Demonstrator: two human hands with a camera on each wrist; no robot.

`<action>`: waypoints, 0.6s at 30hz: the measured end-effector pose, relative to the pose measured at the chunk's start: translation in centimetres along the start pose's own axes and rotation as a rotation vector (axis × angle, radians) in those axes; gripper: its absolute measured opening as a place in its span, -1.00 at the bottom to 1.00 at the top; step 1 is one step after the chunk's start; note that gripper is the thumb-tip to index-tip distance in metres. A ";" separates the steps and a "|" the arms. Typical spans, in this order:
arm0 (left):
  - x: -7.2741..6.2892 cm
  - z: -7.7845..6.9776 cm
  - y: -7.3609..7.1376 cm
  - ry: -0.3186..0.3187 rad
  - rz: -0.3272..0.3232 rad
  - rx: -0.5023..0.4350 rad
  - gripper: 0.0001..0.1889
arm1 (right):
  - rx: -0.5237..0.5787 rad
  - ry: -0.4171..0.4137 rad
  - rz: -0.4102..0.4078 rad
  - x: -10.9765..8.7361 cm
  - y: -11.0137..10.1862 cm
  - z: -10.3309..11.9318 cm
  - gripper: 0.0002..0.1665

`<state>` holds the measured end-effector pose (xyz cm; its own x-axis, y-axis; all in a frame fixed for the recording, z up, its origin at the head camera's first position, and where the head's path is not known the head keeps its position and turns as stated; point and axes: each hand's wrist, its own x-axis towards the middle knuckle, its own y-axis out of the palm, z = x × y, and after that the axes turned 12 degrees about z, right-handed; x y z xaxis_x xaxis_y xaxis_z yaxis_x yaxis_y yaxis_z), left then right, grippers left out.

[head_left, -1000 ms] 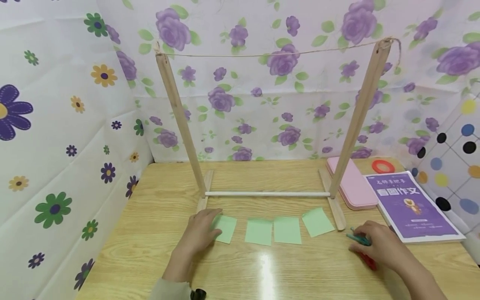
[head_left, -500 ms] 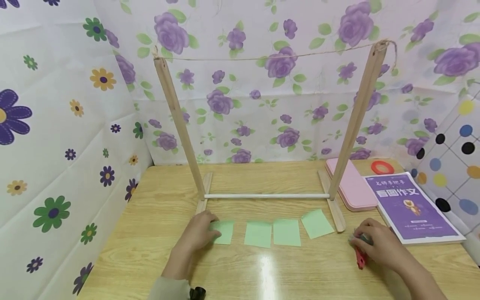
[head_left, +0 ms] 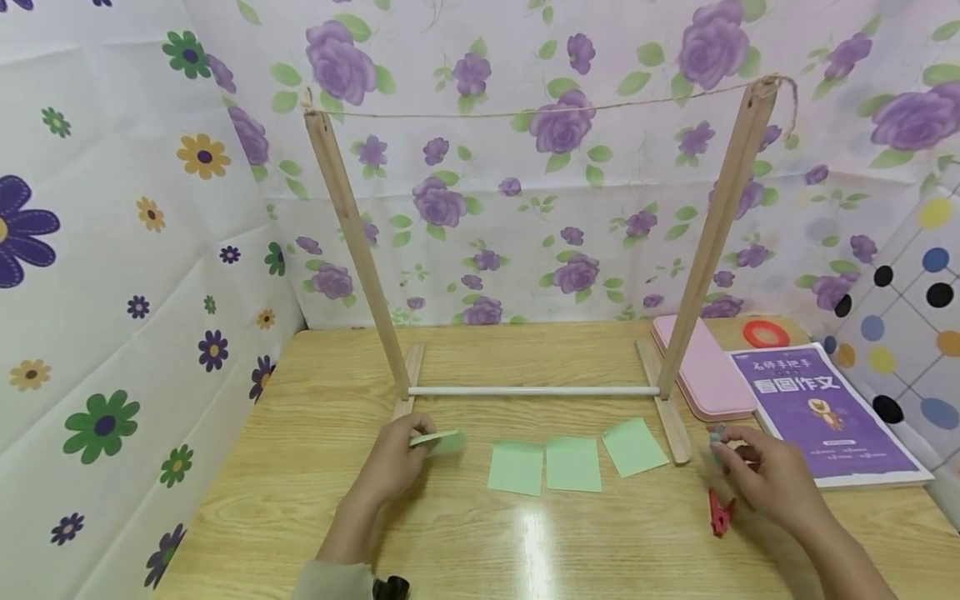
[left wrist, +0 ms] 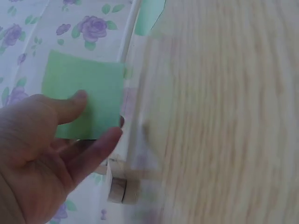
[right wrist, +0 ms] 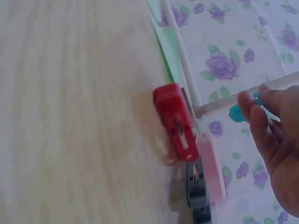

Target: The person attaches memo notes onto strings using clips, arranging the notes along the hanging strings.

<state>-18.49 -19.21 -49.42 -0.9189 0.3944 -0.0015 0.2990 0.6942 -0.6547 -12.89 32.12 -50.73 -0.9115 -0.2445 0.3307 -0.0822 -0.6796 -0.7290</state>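
My left hand (head_left: 392, 462) pinches a green sticky note (left wrist: 93, 88) between thumb and fingers. The note is lifted and tilted, seen nearly edge-on in the head view. Three more green notes lie in a row to its right: one sticky note (head_left: 516, 471), a middle note (head_left: 573, 465) and a turned note (head_left: 635, 447) by the stand's right foot. Over the table at the right, my right hand (head_left: 776, 479) holds a teal clothespin (right wrist: 237, 114) at its fingertips, partly hidden by them. A red clothespin (head_left: 720, 513) lies on the table just below that hand.
A wooden stand has two posts, the left post (head_left: 360, 262) and right post (head_left: 716, 242), with a string (head_left: 480, 115) between their tops and a white rod (head_left: 532, 391) low down. Dark clothespins (right wrist: 196, 184), a pink case (head_left: 705, 375), purple book (head_left: 832, 450) and red ring (head_left: 766, 334) are at the right.
The left hand has raised the leftmost note off the table. The right hand has drawn up from the red clothespin, which stays on the table, with the teal one in its fingers.
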 end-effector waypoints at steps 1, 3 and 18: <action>0.0 -0.1 0.0 0.004 -0.021 -0.015 -0.79 | 0.036 0.016 0.003 0.1 0.0 0.3 -0.80; 0.1 -0.3 0.1 0.003 -0.068 -0.033 -0.84 | 0.121 0.056 0.013 0.3 0.0 0.8 -0.87; 0.4 -1.3 -0.7 -0.040 -0.168 -0.450 -0.80 | 0.541 -0.068 0.066 3.5 0.4 3.9 -0.66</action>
<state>-18.76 -18.69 -48.00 -0.9705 0.2377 0.0415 0.2196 0.9414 -0.2559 -14.57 28.33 -47.52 -0.8782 -0.3307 0.3455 0.2097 -0.9155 -0.3433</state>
